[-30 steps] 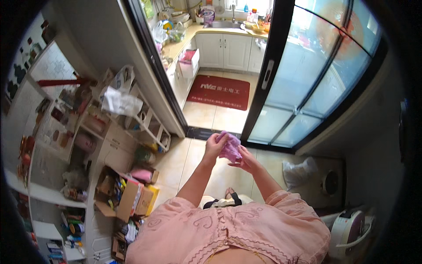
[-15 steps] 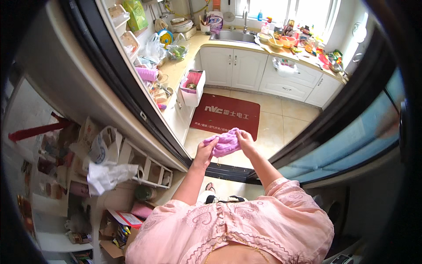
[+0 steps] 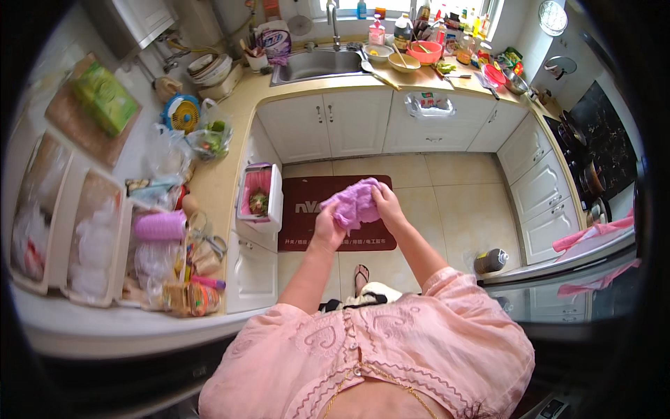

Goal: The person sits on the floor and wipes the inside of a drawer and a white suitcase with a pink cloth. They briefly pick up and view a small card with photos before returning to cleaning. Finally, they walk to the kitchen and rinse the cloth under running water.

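A crumpled purple cloth is stretched between my two hands, held out in front of me above the dark red floor mat. My left hand grips its left end with closed fingers. At the right end, my right hand pinches the cloth near its upper corner. Both arms reach forward, and the cloth hangs clear of the mat. To the left of the cloth, a white bin with a pink liner hangs on the cabinet front, with green scraps inside.
A steel sink is set in the far counter, with bowls such as the pink bowl to its right. Bags and a purple roll crowd the left counter. A dark cooktop is at right; a dark bottle-like object lies near the doorway.
I have stepped forward through the doorway into the kitchen, so the counters and bin are nearer. The cloth stays between my hands and has changed shape, now looser and more bunched.
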Tool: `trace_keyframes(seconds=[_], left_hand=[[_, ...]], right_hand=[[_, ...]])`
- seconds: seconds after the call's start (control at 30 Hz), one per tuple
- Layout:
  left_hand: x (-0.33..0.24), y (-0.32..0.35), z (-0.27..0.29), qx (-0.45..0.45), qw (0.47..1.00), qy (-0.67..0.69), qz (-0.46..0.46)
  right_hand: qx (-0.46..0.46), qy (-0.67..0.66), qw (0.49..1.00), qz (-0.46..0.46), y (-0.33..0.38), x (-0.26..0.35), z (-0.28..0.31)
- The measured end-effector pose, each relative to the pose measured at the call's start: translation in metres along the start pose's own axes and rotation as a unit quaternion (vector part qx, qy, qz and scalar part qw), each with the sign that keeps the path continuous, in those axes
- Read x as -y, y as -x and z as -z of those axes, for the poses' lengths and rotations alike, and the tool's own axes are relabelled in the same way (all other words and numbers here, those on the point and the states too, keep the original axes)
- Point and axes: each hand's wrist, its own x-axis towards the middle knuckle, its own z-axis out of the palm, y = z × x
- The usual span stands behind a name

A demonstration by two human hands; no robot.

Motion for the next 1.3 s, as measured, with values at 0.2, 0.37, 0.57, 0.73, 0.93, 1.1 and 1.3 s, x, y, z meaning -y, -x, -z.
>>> trace_keyframes(seconds=[0.2, 0.37, 0.57, 0.73, 0.93, 1.1, 1.3], left_hand=[[-0.062, -0.126, -0.015, 0.014, 0.996, 0.086, 0.021], [-0.114, -0.226, 0.012, 0.004, 0.998, 0.035, -0.043], [-0.174, -0.356, 0.033, 0.036, 0.989, 0.108, -0.092], [-0.202, -0.449, 0.019, -0.066, 0.970, 0.226, -0.061], [-0.218, -0.545, 0.026, -0.038, 0.943, 0.310, -0.114], [-0.226, -0.652, 0.034, 0.069, 0.953, 0.265, -0.129], [-0.261, -0.709, -0.005, -0.090, 0.962, 0.229, -0.119]], right_hand=[[0.082, 0.020, 0.996, -0.027, -0.143, 0.010, -0.026], [0.159, -0.076, 0.984, -0.006, -0.253, 0.011, -0.084], [0.184, -0.005, 0.977, -0.106, -0.384, 0.006, -0.091], [0.121, 0.034, 0.982, -0.138, -0.481, 0.010, -0.080], [0.131, 0.116, 0.978, -0.114, -0.618, -0.022, -0.033], [0.118, 0.196, 0.972, -0.049, -0.780, -0.034, 0.020], [0.079, 0.328, 0.920, 0.198, -0.907, -0.011, 0.002]])
